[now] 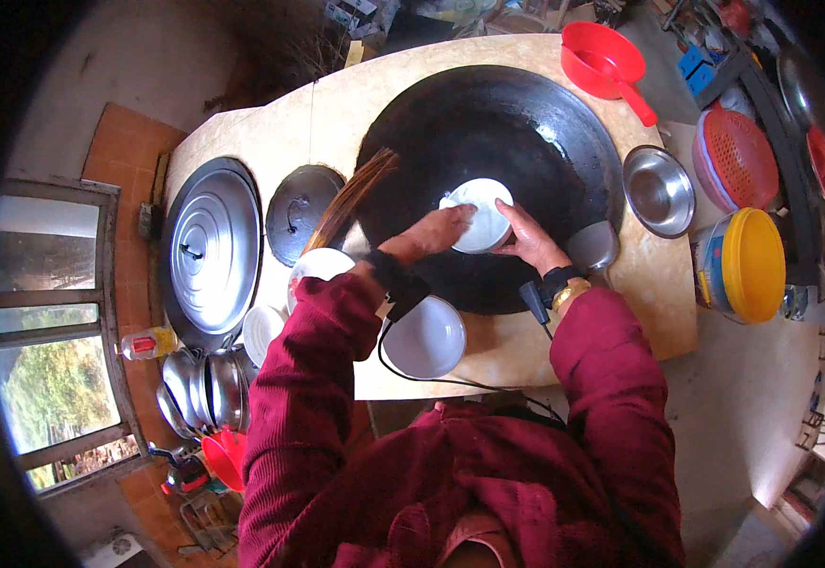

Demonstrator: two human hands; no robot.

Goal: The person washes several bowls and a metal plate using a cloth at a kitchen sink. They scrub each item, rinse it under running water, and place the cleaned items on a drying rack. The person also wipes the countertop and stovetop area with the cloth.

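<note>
Over a large dark wok (469, 106) set in the counter, I hold a white bowl (487, 220). My right hand (532, 238) grips its right rim, fingers underneath and thumb on the edge. My left hand (441, 228) is pressed to the bowl's left side with a whitish cloth or scrap, partly hidden by the fingers. Below my left wrist stands a larger white bowl (425, 339) on the counter; another white bowl (319, 266) is partly covered by my left sleeve. A bundle of thin brown bristles (352, 199) leans over the wok's left edge. By my right wrist lies a grey scoop or ladle (594, 245).
A red plastic dipper (601, 64) and a steel basin (659, 192) stand to the right, beside a yellow-lidded bucket (752, 266). Two metal lids (210, 284) (302, 192) lie at left, near a small white bowl (262, 334). A black cable (448, 382) crosses the counter's near edge.
</note>
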